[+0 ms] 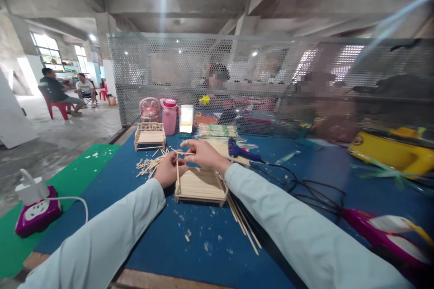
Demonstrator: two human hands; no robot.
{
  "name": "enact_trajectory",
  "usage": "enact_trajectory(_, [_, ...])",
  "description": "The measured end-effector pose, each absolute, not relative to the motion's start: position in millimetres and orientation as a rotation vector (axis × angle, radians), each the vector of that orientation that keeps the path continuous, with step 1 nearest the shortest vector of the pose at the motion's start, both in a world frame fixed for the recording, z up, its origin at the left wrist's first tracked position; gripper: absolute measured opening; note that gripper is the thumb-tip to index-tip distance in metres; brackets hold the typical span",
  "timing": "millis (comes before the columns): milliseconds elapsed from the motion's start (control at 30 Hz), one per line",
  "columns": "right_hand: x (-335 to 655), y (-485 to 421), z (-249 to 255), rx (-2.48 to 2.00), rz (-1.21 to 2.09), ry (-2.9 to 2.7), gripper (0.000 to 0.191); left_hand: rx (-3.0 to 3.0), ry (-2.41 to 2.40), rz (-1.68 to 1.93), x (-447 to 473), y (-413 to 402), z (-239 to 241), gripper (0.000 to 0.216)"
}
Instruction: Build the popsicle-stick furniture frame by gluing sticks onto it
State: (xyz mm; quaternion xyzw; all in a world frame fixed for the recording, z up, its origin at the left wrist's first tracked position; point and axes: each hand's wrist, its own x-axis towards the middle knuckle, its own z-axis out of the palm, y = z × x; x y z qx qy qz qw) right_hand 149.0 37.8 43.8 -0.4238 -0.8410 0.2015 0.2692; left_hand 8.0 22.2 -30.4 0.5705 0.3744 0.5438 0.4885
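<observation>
A small model of thin wooden sticks (201,183), with a slatted floor, sits on the blue table before me. At its left back corner, my left hand (167,170) is closed around an upright stick (178,172). My right hand (205,154) reaches over the model's back edge and pinches a short thin stick (182,152) near the top of that upright. Part of the model's back side is hidden behind my hands. A finished-looking stick model with railings (150,136) stands farther back on the left.
Loose short sticks (145,167) lie left of my hands, long sticks (246,226) at right. A blue glue gun (242,150) trails black cable. Behind are a pink bottle (170,117), a phone (186,118) and mesh partition (152,63). A yellow pot (389,151) stands right.
</observation>
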Motion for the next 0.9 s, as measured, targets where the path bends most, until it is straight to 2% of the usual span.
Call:
enact_trajectory(233, [159,36,52,-1.067,0.497,-2.262,0.055,1.365,0.932,1.283,10,21,-28,0.045])
enact_trajectory(300, [165,36,56,-1.075,0.375,-2.163,0.046,1.352,0.948,1.287,9,20,-27,0.043])
enact_trajectory(400, [170,33,58,-1.162,0.200,-2.032,0.013,1.341,0.960,1.291,9,20,-26,0.040])
enact_trajectory(500, [171,27,59,-1.301,-0.011,-2.038,0.039,1.320,0.967,1.292,10,21,-27,0.044])
enact_trajectory(533, [171,25,59,-1.328,-0.063,-2.052,0.042,1.314,0.967,1.292,10,21,-27,0.044])
enact_trajectory(567, [170,22,58,-1.337,-0.097,-2.064,0.040,1.310,0.966,1.291,10,21,-27,0.044])
enact_trajectory(667, [165,18,57,-1.290,-0.088,-2.157,0.018,1.311,0.958,1.290,10,22,-28,0.043])
enact_trajectory(767, [159,19,56,-1.289,0.006,-2.309,0.049,1.316,0.941,1.288,10,22,-28,0.046])
enact_trajectory(833, [155,22,56,-1.340,0.058,-2.383,0.045,1.321,0.925,1.284,10,22,-28,0.048])
enact_trajectory(900, [151,26,55,-1.375,0.083,-2.442,0.029,1.331,0.911,1.284,10,22,-28,0.049])
